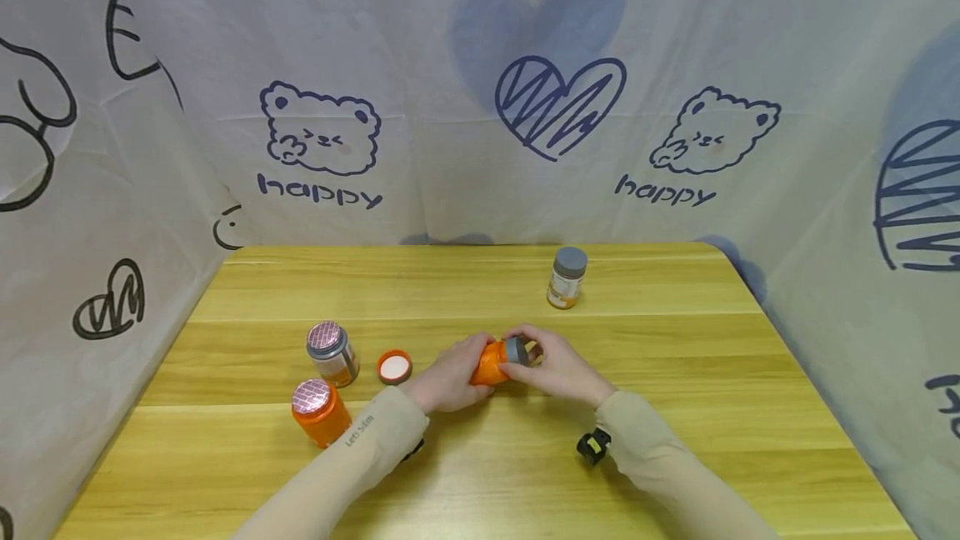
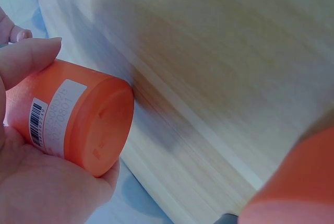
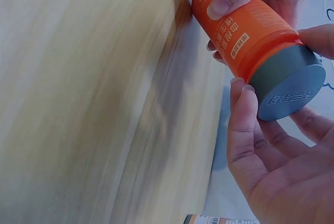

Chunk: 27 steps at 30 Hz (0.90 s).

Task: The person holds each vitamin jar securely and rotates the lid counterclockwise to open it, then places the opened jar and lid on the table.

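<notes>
An orange pill bottle lies tilted in the grip of my left hand, its grey cap pointing to the right. Around that cap curl the fingers and thumb of my right hand, fingertips at its rim in the right wrist view. In the left wrist view the bottle's base faces the camera, with a barcode label on its side. Below the left wrist, an orange bottle with a pink foil seal stands uncapped.
A clear bottle with a foil seal stands at the left, uncapped. Near it an orange-rimmed cap lies with its white inside up. Farther back stands a bottle with its grey cap on. Printed cloth hangs behind the wooden table.
</notes>
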Available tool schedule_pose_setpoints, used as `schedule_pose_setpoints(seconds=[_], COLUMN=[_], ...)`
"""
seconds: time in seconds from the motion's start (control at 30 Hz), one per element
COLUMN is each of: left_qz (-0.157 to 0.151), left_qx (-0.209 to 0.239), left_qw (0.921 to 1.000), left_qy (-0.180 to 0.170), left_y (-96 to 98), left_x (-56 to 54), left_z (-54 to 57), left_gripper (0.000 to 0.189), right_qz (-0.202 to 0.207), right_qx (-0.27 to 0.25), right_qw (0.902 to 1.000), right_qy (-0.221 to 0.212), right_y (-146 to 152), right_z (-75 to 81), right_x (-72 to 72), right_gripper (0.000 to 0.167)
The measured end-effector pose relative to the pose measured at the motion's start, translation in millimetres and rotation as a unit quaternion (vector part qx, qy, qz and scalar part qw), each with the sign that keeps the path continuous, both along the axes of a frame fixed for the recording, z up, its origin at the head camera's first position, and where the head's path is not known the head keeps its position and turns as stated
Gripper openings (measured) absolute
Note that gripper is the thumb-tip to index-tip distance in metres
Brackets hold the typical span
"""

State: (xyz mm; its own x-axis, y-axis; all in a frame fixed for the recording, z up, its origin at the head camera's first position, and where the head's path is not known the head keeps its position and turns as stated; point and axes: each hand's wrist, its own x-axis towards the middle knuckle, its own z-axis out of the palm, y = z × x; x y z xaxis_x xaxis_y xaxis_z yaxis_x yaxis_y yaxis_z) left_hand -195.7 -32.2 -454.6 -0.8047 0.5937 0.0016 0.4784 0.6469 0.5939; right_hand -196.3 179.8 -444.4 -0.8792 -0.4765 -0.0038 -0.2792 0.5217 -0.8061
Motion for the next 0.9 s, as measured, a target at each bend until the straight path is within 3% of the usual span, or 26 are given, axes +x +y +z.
schedule_pose_setpoints(seconds=[0.9], left_qz=[-0.002], left_qx=[-0.012], left_qw=[0.9998], left_qy=[-0.014], left_y=[0.3], left_x=[-1.3], left_z=[-0.9], left_gripper=[0.054], right_qz=[-0.046], right_qx=[0.003], right_qw=[0.9988], right_qy=[-0.015], right_y=[-9.8], right_z=[-4.4], right_x=[-1.5], right_gripper=[0.03])
